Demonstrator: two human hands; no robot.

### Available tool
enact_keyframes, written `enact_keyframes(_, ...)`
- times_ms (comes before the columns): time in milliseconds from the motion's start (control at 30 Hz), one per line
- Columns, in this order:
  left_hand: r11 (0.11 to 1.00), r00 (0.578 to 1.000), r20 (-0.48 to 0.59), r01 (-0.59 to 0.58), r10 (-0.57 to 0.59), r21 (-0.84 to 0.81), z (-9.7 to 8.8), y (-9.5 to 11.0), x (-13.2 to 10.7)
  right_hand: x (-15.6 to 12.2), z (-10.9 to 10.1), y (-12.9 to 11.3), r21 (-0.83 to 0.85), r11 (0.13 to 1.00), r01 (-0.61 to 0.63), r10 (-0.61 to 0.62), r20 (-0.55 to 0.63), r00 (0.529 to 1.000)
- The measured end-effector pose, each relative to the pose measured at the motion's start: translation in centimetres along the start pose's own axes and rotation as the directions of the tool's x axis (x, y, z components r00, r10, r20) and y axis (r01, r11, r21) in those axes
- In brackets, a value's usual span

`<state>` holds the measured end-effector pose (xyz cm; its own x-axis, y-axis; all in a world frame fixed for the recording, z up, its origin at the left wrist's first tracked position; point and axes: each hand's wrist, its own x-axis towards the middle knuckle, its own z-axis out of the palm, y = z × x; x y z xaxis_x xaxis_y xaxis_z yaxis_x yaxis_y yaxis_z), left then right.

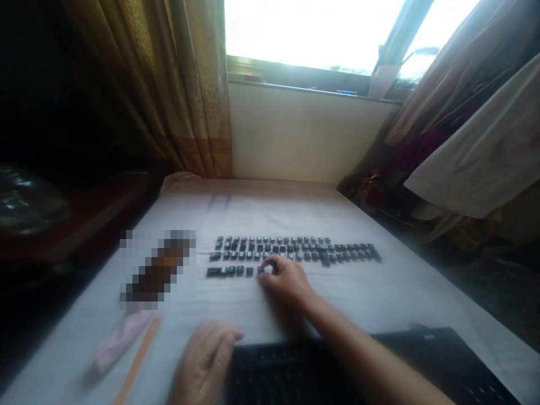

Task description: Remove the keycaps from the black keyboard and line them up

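My right hand (289,278) reaches over the white cloth with thumb and index finger pinched on a small black keycap (261,270). That keycap is in the front row, right of several other keycaps (231,270). Behind it, more black keycaps (253,247) lie in rows, with a further group (350,250) to the right. At the near edge a black keyboard (287,371) lies partly under my right forearm. My left hand (208,357) is closed at its upper left corner, fingers bent against the edge; the hand is slightly blurred.
A pink cloth (122,340) and an orange stick (141,357) lie on the left, below a pixelated brown patch (156,270). White cloth (177,219) covers the surface. Beyond are a gold curtain (198,101) and a bright window (312,34); fabric (485,152) hangs at right.
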<state>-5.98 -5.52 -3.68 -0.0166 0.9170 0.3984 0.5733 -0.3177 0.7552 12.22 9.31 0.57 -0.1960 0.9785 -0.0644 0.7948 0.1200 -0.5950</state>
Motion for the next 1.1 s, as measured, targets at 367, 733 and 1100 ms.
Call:
enact_keyframes(367, 1.0, 1.0, 0.005, -0.01, 0.01, 0.025, 0.0, 0.3, 0.1, 0.5, 0.4, -0.6, -0.077, 0.997, 0.027, -0.025, 0.024, 0.999)
enact_keyframes(733, 0.997, 0.999, 0.029, -0.034, 0.032, 0.066, 0.0, 0.5, 0.3, -0.4, -0.9, -0.3, 0.018, 0.997, 0.08, -0.08, -0.003, 0.997)
enact_keyframes(1100, 0.968, 0.99, 0.051, -0.142, 0.134, 0.207, 0.2, 1.0, 0.7, -7.0, -6.9, 4.0, 0.692, 0.711, 0.123, -0.022, -0.153, 0.988)
